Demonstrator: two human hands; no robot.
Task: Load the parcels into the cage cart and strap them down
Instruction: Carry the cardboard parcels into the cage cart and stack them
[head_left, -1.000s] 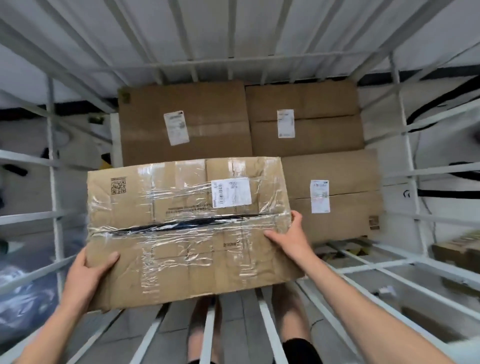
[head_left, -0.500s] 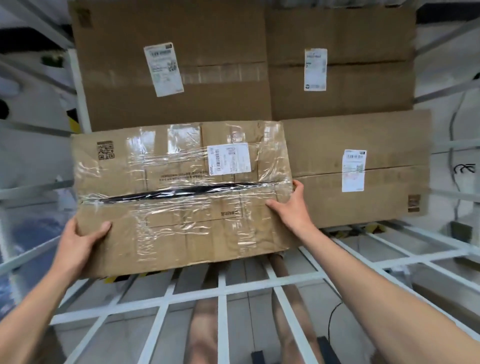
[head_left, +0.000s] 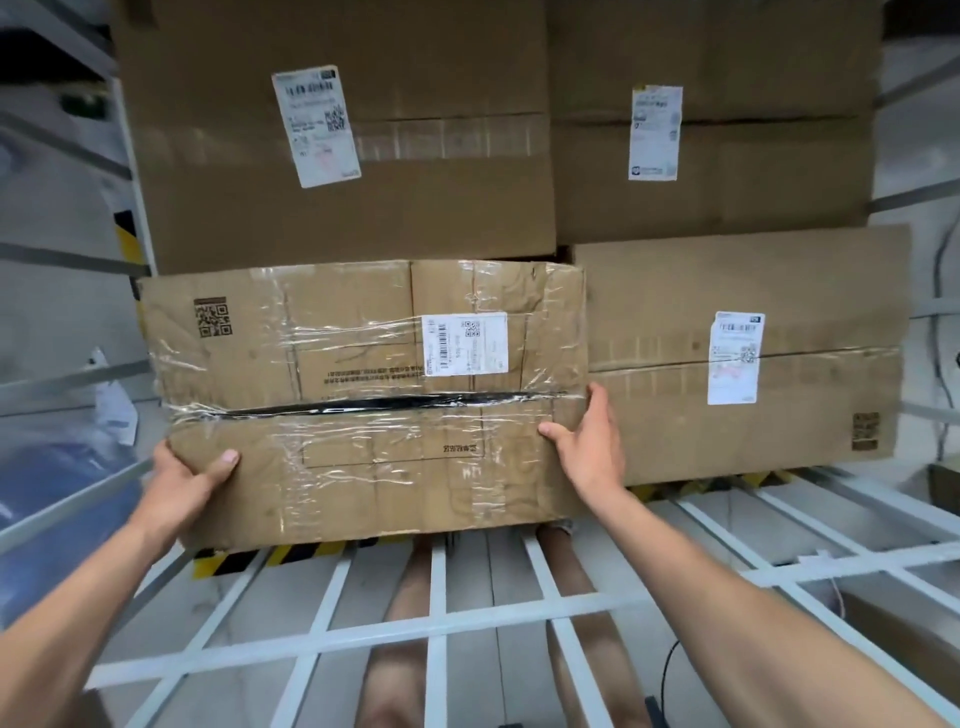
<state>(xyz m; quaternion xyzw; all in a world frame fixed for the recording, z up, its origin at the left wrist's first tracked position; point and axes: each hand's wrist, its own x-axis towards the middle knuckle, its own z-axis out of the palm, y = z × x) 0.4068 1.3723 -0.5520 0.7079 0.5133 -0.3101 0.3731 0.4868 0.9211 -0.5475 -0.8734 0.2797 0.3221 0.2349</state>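
I hold a worn cardboard parcel (head_left: 363, 400) wrapped in clear tape, with a white label and a dark slit along its middle. My left hand (head_left: 187, 480) grips its lower left corner, and my right hand (head_left: 589, 441) presses its right edge. The parcel sits low on the left inside the white cage cart (head_left: 436, 629), against a brown parcel (head_left: 748, 358) on its right. Two larger brown parcels, one at the upper left (head_left: 337, 130) and one at the upper right (head_left: 711, 124), lie behind them.
White bars of the cart floor run below the parcels, with my legs (head_left: 410, 587) showing through them. Grey side rails (head_left: 62, 384) stand on the left and others on the right. Yellow-black hazard tape (head_left: 228, 561) shows under the held parcel.
The held parcel has moved forward and down into the cart, ending beside the lower right parcel. My view has come closer to the stack.
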